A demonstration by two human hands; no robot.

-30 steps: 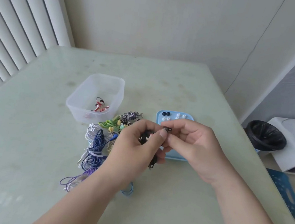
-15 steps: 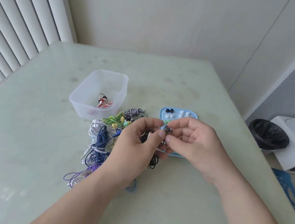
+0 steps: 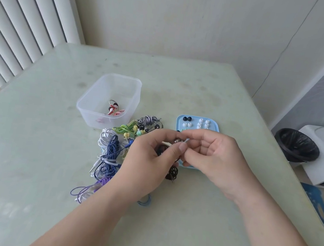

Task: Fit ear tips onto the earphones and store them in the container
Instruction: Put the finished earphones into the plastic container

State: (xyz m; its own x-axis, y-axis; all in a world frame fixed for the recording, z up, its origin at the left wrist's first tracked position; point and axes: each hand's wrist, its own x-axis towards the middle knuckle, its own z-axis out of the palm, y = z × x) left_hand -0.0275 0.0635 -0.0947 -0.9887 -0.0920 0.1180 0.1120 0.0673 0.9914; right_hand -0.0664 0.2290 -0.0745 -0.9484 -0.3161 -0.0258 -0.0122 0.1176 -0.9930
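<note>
Left hand [image 3: 146, 161]: over the middle of the desk [image 3: 182, 80], nearer the near edge than the far one. Thumb and curled fingers pinch a black earphone; its metal earbud [image 3: 176, 141] sticks out past the thumb.
Right hand [image 3: 218, 158]: level with the left hand, on its right. Thumb and forefinger are closed on a small pale piece, judged to be an ear tip [image 3: 187, 140]; too small to confirm.
Governing relation: the ear tip lies just right of the earbud, touching or almost touching it. The earbud nozzle appears to point right, toward the right hand, so the fitting axis runs left to right between the two pinches. The right hand is the nearer one to the tip.
Step in hand: pressing the tip onto the nozzle; seating is not confirmed.
Black cord coil [image 3: 173, 173]: hangs below the left hand.
Loose earphones [image 3: 110, 151]: tangled pile left of the left hand.
Blue tray [image 3: 194, 117]: just behind the hands, toward the right edge; holds spare tips [image 3: 201, 123].
Container [image 3: 106, 120]: beyond the pile, left of the tray; holds red-and-white earphones [image 3: 114, 110].
</note>
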